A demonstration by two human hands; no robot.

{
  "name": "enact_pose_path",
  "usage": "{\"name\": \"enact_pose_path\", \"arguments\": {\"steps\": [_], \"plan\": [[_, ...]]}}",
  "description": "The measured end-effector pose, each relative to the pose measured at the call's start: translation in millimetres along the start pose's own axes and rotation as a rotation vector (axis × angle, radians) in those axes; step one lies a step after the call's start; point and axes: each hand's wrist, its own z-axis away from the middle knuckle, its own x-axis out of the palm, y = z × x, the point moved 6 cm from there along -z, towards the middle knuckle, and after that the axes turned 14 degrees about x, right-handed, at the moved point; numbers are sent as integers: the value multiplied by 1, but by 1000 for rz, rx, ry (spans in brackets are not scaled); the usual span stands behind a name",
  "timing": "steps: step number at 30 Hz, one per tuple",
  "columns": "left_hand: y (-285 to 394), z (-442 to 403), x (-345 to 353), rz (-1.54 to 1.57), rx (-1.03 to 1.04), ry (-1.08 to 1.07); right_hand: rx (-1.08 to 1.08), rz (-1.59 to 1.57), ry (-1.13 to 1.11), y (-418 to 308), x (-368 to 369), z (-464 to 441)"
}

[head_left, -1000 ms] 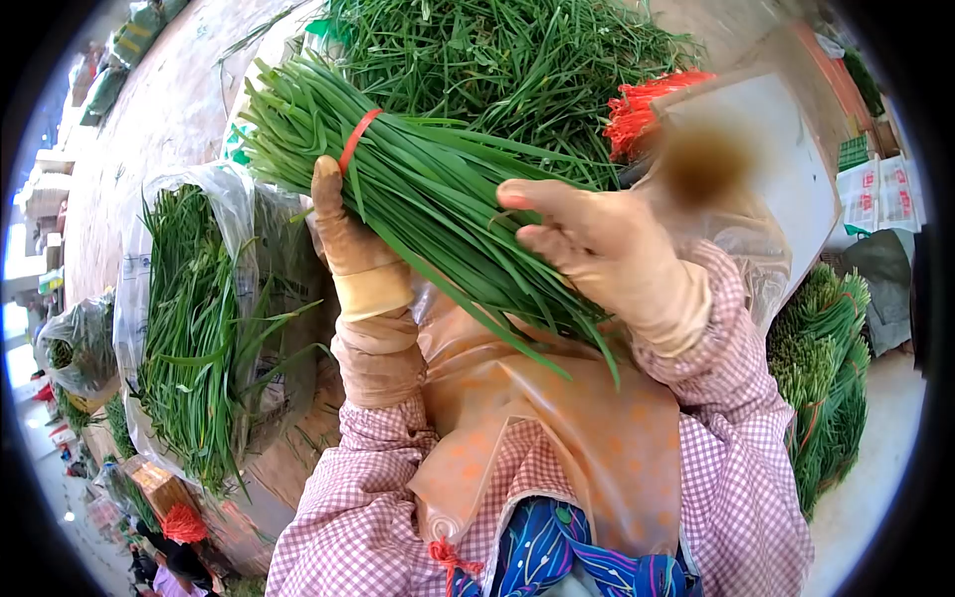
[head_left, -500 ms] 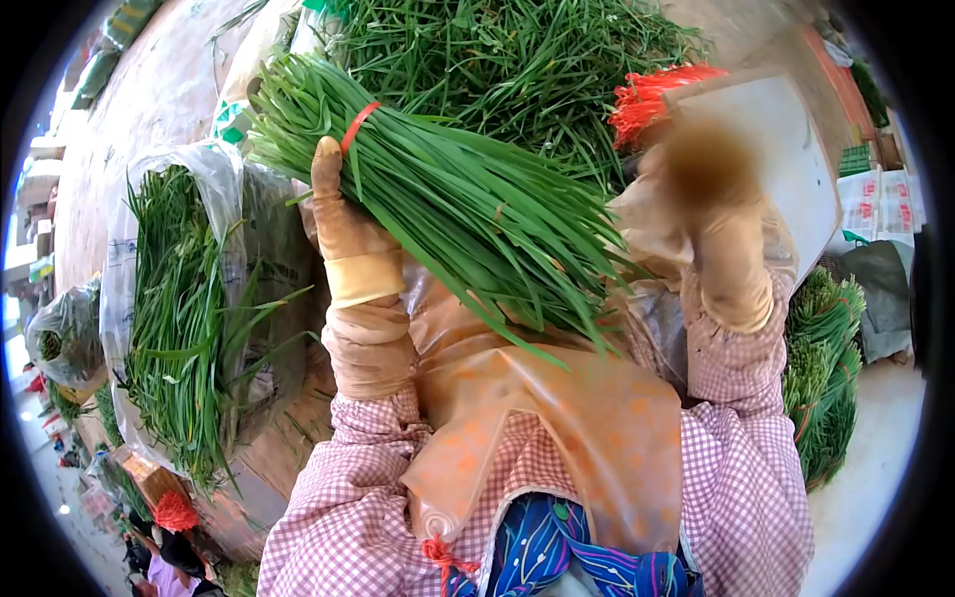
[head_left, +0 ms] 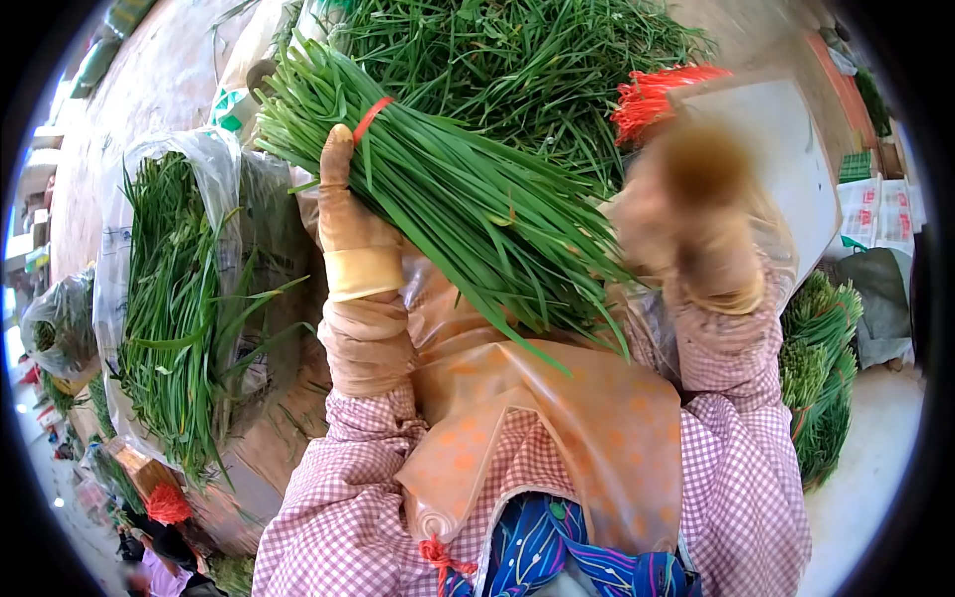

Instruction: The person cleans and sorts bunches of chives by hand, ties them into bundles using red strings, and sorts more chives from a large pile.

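A thick bunch of long, flat green leaves, probably garlic chives, lies slantwise in front of me. A red band circles it near its upper left end. My left hand, in a tan glove, is closed around the banded end with the thumb up along its near side. My right hand, also gloved, is close beside the loose leaf tips. It is smeared and partly covered by a brown blur, so its fingers and any contact with the leaves cannot be made out.
A heap of loose leaves lies behind the bunch. Red ties rest beside a white board. At left stands a clear plastic bag full of leaves. Banded bunches are at the right, and a person is far lower left.
My left hand and the bunch's banded end have shifted slightly right. My right hand has moved a little left and down, nearer the leaf tips.
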Motion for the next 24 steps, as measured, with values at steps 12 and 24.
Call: {"name": "enact_pose_path", "arguments": {"steps": [12,24], "plan": [[-4,3,1,20,-37,-22,-309,831,121,12,28,-5],[-11,8,-2,67,-109,-64,-804,1462,392,20,50,-19]]}}
